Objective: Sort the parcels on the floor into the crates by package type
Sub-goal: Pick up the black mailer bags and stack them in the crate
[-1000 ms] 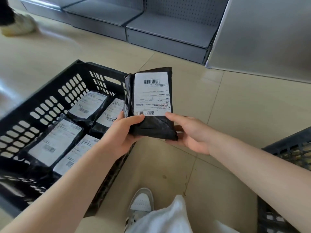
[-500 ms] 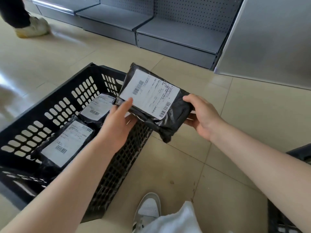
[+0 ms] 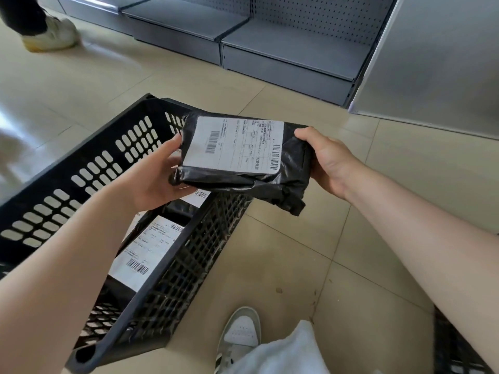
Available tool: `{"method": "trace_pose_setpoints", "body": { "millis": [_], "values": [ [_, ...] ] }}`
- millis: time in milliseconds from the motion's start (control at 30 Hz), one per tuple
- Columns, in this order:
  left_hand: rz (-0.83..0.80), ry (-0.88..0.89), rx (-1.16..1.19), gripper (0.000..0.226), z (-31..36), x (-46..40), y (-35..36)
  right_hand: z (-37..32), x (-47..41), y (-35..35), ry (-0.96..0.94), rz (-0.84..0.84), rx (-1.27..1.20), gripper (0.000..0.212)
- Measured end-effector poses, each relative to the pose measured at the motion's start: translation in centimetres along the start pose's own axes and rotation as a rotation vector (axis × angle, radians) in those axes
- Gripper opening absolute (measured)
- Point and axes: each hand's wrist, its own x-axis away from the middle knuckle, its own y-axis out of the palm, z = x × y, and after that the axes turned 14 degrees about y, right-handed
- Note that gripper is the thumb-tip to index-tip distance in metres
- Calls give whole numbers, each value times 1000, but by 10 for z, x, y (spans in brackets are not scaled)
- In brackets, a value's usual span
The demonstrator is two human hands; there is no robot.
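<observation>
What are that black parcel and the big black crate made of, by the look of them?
The black parcel looks like thin, glossy plastic film: it crinkles and shines, with a matte white paper label stuck on. The black crate seems to be rigid moulded plastic with a dull sheen, judging by its even slots and grid wall.

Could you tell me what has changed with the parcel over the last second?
The black parcel was turned from upright to lying flat, label up, and carried left over the black crate. The left hand and right hand still grip its ends.
</observation>
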Motion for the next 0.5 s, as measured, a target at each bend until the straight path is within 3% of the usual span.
{"method": "trace_pose_setpoints", "body": {
  "millis": [100,200,400,500],
  "values": [
    [-57,-30,19,50,-2,3,7,1,0,6,13,21,75,23],
    [60,-65,31,34,-7,2,8,4,-1,15,21,20,85,29],
    [230,43,288,36,-24,5,-23,18,0,30,72,8,105,39],
    [316,73,375,19,-34,10,-34,31,1,41,31,-1,234,28]
  ]
}}
